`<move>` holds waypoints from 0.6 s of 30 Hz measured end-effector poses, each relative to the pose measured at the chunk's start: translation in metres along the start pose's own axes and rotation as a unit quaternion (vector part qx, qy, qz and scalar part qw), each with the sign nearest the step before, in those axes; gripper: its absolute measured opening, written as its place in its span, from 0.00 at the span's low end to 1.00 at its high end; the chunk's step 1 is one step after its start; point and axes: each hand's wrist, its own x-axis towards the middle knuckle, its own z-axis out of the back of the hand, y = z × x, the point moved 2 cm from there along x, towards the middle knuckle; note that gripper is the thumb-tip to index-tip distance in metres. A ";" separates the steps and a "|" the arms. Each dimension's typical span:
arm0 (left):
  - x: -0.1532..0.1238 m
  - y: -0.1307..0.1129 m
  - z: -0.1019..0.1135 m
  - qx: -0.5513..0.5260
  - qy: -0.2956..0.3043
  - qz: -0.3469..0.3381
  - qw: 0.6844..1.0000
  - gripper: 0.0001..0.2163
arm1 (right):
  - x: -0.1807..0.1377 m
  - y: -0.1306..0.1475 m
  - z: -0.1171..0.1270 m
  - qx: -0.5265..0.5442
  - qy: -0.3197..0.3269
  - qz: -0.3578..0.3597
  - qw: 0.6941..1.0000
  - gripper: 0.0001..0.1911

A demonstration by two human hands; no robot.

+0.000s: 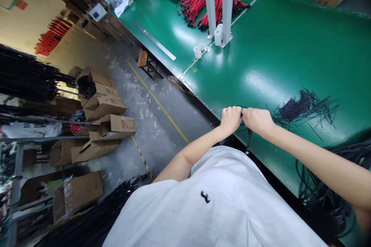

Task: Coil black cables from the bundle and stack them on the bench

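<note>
Both my hands meet at the near edge of the green table (290, 58). My left hand (231, 119) is closed in a fist and my right hand (256, 120) is closed beside it, knuckles touching. Between them runs a thin black cable (248, 136), looping over the fists and hanging down past the table edge. A loose pile of short black ties (301, 109) lies on the table just right of my right hand. More black cables (324, 185) hang in a bundle under my right forearm.
A heap of red cables (199, 4) lies at the far end around two white posts (218, 0), with small white rolls (197, 51) nearby. A wooden stool (146, 63) and open cardboard boxes (107, 123) stand on the floor at left. Black cable bundles (26, 77) hang at far left.
</note>
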 end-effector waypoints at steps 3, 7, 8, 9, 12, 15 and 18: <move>-0.014 -0.014 -0.015 -0.217 0.065 0.044 0.973 0.24 | 0.007 -0.016 -0.011 0.018 0.016 -0.047 0.999 0.18; -0.012 -0.020 -0.031 -0.617 0.160 0.202 0.744 0.12 | 0.000 -0.014 -0.017 0.029 0.001 -0.042 0.999 0.19; -0.009 -0.020 -0.032 -0.677 0.142 0.246 0.679 0.13 | -0.003 -0.010 -0.016 0.033 -0.011 -0.034 0.999 0.20; -0.005 -0.021 -0.032 -0.719 0.112 0.276 0.628 0.14 | -0.005 -0.006 -0.014 0.040 -0.026 -0.030 0.998 0.20; 0.005 -0.026 -0.031 -0.768 0.006 0.289 0.571 0.11 | -0.006 -0.004 -0.010 0.103 -0.078 -0.068 0.989 0.20; 0.014 -0.031 -0.031 -0.746 -0.067 0.245 0.616 0.07 | 0.003 -0.014 -0.018 0.271 -0.135 -0.161 0.939 0.18; 0.020 -0.029 -0.036 -0.691 -0.110 0.192 0.688 0.07 | 0.015 -0.022 -0.034 0.518 -0.136 -0.213 0.817 0.15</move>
